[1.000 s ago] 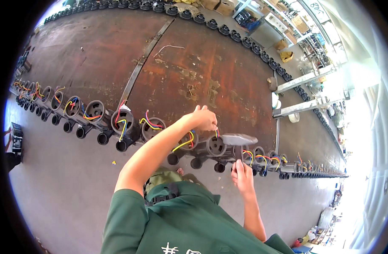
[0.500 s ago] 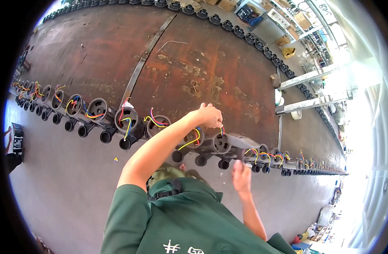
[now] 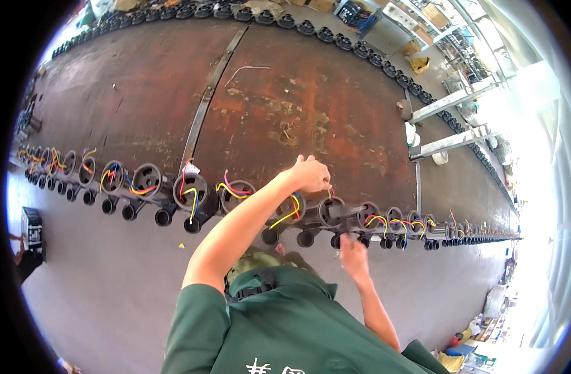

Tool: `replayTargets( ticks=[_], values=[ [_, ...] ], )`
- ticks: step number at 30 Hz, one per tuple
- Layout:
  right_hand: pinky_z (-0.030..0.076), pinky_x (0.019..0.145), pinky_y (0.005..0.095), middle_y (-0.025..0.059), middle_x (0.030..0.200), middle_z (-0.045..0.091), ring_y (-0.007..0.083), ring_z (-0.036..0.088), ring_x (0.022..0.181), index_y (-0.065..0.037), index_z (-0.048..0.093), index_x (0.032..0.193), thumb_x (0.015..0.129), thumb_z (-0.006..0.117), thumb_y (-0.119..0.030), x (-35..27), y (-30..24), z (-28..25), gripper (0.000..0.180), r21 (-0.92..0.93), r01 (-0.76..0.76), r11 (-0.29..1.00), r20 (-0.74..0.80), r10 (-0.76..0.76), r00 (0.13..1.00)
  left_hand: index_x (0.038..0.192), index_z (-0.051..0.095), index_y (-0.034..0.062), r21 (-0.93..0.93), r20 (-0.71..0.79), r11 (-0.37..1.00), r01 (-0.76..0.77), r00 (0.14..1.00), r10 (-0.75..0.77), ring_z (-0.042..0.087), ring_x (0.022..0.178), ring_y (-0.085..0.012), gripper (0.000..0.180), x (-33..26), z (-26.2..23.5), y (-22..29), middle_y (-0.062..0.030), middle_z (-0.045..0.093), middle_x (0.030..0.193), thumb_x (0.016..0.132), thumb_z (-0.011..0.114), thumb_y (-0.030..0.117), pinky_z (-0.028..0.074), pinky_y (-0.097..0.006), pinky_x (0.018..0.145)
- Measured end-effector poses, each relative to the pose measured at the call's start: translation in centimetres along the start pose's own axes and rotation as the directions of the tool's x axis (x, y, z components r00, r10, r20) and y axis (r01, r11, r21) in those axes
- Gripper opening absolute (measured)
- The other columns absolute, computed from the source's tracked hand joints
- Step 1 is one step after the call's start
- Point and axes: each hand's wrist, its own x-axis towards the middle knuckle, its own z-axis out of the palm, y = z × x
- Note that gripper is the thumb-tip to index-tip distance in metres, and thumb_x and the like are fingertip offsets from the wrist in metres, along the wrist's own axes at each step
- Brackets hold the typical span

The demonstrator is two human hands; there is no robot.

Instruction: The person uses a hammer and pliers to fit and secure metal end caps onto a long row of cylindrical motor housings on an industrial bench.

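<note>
Red and blue wires (image 3: 331,195) pinched in the left grip (image 3: 312,175) could tear if the tool (image 3: 342,221) clasped in the right grip (image 3: 354,256) slips.

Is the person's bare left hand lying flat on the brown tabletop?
No, the bare left hand pinches thin coloured wires at a dark grey cylindrical housing.

From left of the torso (image 3: 304,318), the bent left arm (image 3: 232,240) reaches ahead of it, left grip (image 3: 311,174) pinching; from its right, the right forearm (image 3: 379,311) extends, right grip (image 3: 354,257) blurred and curled.
</note>
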Motion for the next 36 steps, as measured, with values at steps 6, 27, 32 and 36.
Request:
replayTargets(
  ticks=[6,27,32,36],
  values=[
    [0.030,0.042,0.0250,-0.0063,0.061,0.043,0.0053,0.038,0.047,-0.010,0.055,0.086,0.103,0.057,-0.053,-0.2,-3.7,-3.9,0.046,0.392,-0.374,0.840,0.292,0.272,0.917,0.101,0.080,0.0213,0.014,-0.068,0.999,-0.029,0.997,0.030,0.050,0.122,-0.0376,0.030,-0.1,0.9,-0.5,-0.0065,0.073,0.103,0.093,0.065,0.045,0.037,-0.058,0.099],
    [0.052,0.075,0.0549,0.0236,0.082,0.071,0.0462,0.068,0.081,0.002,0.065,0.090,0.103,0.050,-0.054,5.3,3.9,-3.1,0.059,0.188,0.274,0.943,0.317,-0.322,0.892,0.091,0.075,0.0103,0.102,-0.363,0.955,0.278,0.904,-0.225,0.048,0.124,-0.0308,0.024,-3.0,1.3,6.0,-0.0027,0.065,0.116,0.093,0.068,0.033,0.033,-0.048,0.106],
    [0.048,0.064,0.0381,0.0100,0.072,0.065,0.0205,0.064,0.068,-0.001,0.068,0.090,0.102,0.056,-0.049,5.1,3.0,-11.3,0.051,0.435,0.073,0.897,0.510,-0.313,0.801,0.096,0.075,0.0092,0.051,-0.482,0.886,0.462,0.788,-0.383,0.048,0.123,-0.0316,0.017,-3.8,4.5,9.3,-0.0046,0.063,0.117,0.089,0.073,0.024,0.037,-0.048,0.101],
    [0.038,0.058,0.0332,0.0010,0.067,0.054,0.0108,0.047,0.063,-0.003,0.066,0.087,0.103,0.059,-0.044,4.8,5.0,-17.4,0.044,0.539,0.011,0.842,0.468,-0.311,0.827,0.115,0.066,0.0076,0.274,-0.756,0.817,0.507,0.639,-0.143,0.047,0.123,-0.0360,0.035,-3.4,7.4,16.6,-0.0144,0.057,0.127,0.083,0.077,0.016,0.036,-0.050,0.103]
  ],
)
